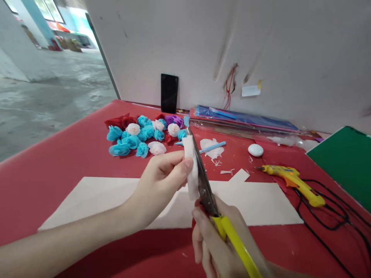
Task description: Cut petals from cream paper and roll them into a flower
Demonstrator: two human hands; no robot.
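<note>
My left hand [165, 181] pinches a folded white paper strip [191, 179] upright between thumb and fingers. In my right hand [217, 239] are scissors [205, 189] with dark blades and yellow handles, pointing up and away. The blades lie along the right edge of the strip; whether they are cutting into it, I cannot tell. Something red shows between my right hand and the blades, mostly hidden. Below both hands a long white paper sheet [101, 200] lies flat on the red table [121, 253].
Blue, pink, red and purple paper flowers [142, 133] cluster at the back left. A phone [169, 93] leans on the wall. Paper scraps [211, 148], a white egg-shaped object [255, 150], plastic-wrapped sheets [246, 117], a yellow glue gun [292, 179] with black cord and a green board [348, 166] lie rightward.
</note>
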